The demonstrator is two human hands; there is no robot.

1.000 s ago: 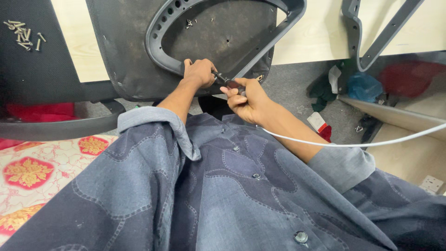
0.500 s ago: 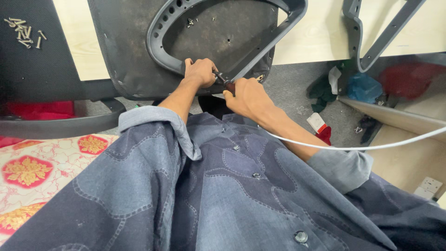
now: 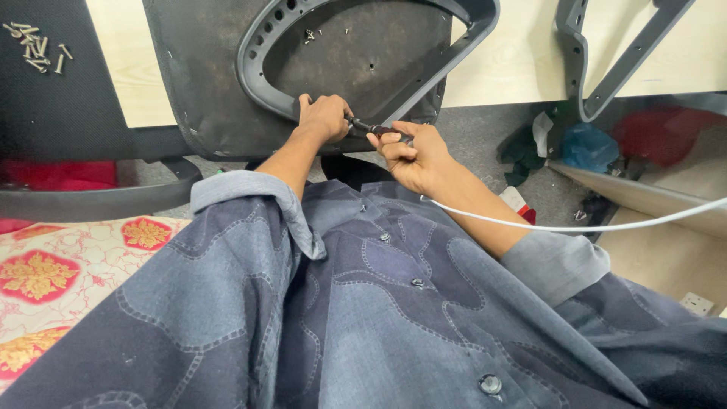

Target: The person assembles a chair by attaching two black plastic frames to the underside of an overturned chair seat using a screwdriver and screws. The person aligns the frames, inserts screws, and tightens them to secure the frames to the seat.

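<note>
Grey plastic frame [image 3: 261,83] on the seat base [image 3: 204,91]: our left hand [image 3: 324,117] grips it, our right hand [image 3: 413,155] clenches a dark screwdriver [image 3: 371,129]

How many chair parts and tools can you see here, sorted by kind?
Dark seat pad: 1
Grey plastic frames: 2, one on the pad, one apart at right
Small dark tool at the left hand and right hand: 1
Screw pile: 1
Total: 5

Both forearms are reaching forward, sleeves rolled up. Left hand [image 3: 324,117] is curling shut, knuckles up, far left. Right hand [image 3: 413,155] is pinching closed just beside it, wrist bending inward.
</note>
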